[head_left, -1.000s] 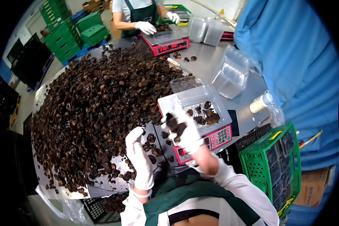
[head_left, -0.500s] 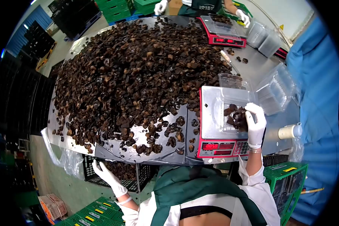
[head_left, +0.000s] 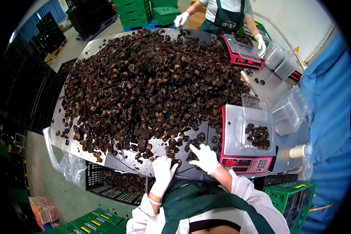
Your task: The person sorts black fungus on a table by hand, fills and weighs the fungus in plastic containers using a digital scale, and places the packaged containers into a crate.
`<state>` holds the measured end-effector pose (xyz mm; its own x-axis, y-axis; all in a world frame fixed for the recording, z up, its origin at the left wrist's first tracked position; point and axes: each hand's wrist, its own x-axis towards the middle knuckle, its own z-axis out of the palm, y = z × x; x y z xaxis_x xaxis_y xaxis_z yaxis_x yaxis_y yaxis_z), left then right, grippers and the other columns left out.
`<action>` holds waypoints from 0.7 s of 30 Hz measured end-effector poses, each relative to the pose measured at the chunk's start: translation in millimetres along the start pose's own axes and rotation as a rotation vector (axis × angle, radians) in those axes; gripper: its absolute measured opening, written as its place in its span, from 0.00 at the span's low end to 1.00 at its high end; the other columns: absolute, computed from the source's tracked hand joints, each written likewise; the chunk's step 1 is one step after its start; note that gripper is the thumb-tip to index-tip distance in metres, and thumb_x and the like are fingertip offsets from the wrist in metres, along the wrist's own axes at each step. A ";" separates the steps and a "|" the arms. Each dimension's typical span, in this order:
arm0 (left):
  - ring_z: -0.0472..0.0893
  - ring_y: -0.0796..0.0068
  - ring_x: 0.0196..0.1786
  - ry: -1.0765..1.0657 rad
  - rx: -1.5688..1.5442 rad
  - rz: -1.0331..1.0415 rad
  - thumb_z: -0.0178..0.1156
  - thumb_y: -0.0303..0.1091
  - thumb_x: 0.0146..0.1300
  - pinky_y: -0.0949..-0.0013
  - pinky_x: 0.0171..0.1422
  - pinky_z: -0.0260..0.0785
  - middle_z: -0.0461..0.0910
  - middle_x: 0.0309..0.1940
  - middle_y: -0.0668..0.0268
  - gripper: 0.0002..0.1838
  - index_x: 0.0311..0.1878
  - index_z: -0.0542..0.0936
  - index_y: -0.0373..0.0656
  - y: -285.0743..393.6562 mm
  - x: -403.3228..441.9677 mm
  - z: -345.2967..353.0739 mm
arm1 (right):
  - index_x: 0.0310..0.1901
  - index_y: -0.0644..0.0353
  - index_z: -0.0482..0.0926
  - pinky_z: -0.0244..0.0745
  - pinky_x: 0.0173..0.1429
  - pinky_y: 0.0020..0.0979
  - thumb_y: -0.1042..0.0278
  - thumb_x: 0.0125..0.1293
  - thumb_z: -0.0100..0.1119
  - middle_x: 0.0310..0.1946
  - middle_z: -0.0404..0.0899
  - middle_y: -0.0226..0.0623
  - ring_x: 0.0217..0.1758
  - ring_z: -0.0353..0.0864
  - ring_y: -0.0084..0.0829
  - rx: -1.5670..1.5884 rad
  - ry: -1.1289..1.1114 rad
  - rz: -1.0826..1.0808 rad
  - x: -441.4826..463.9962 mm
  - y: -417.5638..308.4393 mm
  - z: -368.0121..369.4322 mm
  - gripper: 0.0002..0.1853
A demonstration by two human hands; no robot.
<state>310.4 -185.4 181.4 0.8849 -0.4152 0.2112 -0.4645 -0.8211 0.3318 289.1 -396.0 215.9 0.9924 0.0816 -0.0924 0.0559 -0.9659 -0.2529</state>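
bottom centre: left white-gloved hand [head_left: 163, 171], right white-gloved hand [head_left: 205, 158], fingers spread, no visible hold; dark-brown crinkled pieces [head_left: 144, 89] heaped close, likely for reach.

Flat, fairly bright light fell over the metal table [head_left: 273, 80], seemingly from above; pale glare lay on its bare patches, and small highlights speckled the dark pile [head_left: 144, 89]; the left hand [head_left: 163, 171] and right hand [head_left: 205, 159], gloved in white, looked nearly bleached yet fairly sharp; black crates [head_left: 23, 97] at far left sank into murk; clear trays [head_left: 290, 111] threw back whitish streaks; the lens bowed the table's edges inside a black, rounded border; red digits on the nearer scale [head_left: 234, 128] smeared beyond reading.
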 end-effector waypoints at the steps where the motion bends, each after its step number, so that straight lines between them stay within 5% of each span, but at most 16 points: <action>1: 0.71 0.61 0.43 -0.009 -0.002 0.045 0.68 0.44 0.48 0.58 0.49 0.60 0.72 0.35 0.63 0.16 0.34 0.76 0.44 -2.6 -1.9 4.6 | 0.60 0.47 0.71 0.75 0.41 0.36 0.46 0.52 0.64 0.39 0.71 0.37 0.44 0.73 0.39 -0.004 0.038 -0.040 -2.3 -1.5 10.1 0.33; 7: 0.76 0.59 0.43 0.038 -0.383 0.097 0.68 0.32 0.49 0.59 0.46 0.70 0.77 0.38 0.61 0.11 0.33 0.77 0.42 -21.1 0.5 -2.9 | 0.46 0.51 0.76 0.75 0.39 0.36 0.67 0.54 0.61 0.36 0.71 0.35 0.40 0.75 0.37 0.287 0.181 -0.120 -14.8 2.4 30.3 0.16; 11: 0.79 0.68 0.47 0.036 -0.928 -0.320 0.61 0.25 0.58 0.69 0.52 0.70 0.80 0.45 0.60 0.05 0.36 0.75 0.38 -43.7 -4.7 -17.1 | 0.44 0.56 0.78 0.75 0.40 0.30 0.74 0.55 0.60 0.33 0.71 0.35 0.31 0.77 0.32 0.624 0.162 0.051 -10.6 5.7 13.8 0.13; 14: 0.79 0.73 0.45 -0.079 -1.374 -0.643 0.57 0.26 0.62 0.73 0.47 0.71 0.80 0.44 0.60 0.08 0.44 0.73 0.41 -71.1 -9.0 -31.3 | 0.49 0.60 0.74 0.75 0.37 0.23 0.75 0.62 0.56 0.37 0.76 0.30 0.32 0.76 0.18 1.297 -0.130 0.333 3.9 7.8 8.4 0.13; 15: 0.80 0.75 0.43 -0.088 -1.433 -0.694 0.55 0.26 0.63 0.75 0.46 0.71 0.80 0.44 0.60 0.11 0.49 0.72 0.42 -75.9 -8.5 -41.8 | 0.51 0.61 0.73 0.75 0.36 0.22 0.73 0.65 0.53 0.38 0.76 0.30 0.34 0.76 0.16 1.469 -0.082 0.281 9.1 8.8 15.9 0.12; 16: 0.80 0.74 0.43 -0.065 -1.537 -0.767 0.55 0.28 0.64 0.74 0.47 0.72 0.80 0.44 0.62 0.13 0.52 0.72 0.43 -77.1 -7.1 -50.4 | 0.52 0.60 0.73 0.75 0.41 0.24 0.74 0.63 0.54 0.37 0.76 0.30 0.37 0.76 0.18 1.485 -0.118 0.329 14.5 7.1 10.8 0.15; 18: 0.80 0.73 0.43 -0.040 -1.639 -0.754 0.55 0.32 0.65 0.73 0.47 0.72 0.80 0.44 0.63 0.16 0.55 0.71 0.44 -86.2 -8.6 -58.5 | 0.55 0.58 0.72 0.75 0.48 0.28 0.74 0.59 0.55 0.38 0.76 0.33 0.41 0.78 0.27 1.012 0.132 0.029 24.5 6.0 17.0 0.21; 21: 0.78 0.78 0.40 -0.120 -1.537 -0.780 0.57 0.35 0.65 0.75 0.41 0.70 0.80 0.41 0.67 0.10 0.48 0.77 0.45 -110.7 -10.8 -50.2 | 0.59 0.55 0.72 0.70 0.58 0.35 0.67 0.54 0.63 0.51 0.75 0.41 0.54 0.74 0.42 0.521 0.170 -0.120 41.8 -19.0 9.3 0.28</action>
<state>350.5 -70.4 188.5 0.8642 -0.2166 -0.4542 0.4980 0.2393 0.8335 328.5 -371.9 207.8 0.9885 0.1012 0.1126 0.1512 -0.6992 -0.6988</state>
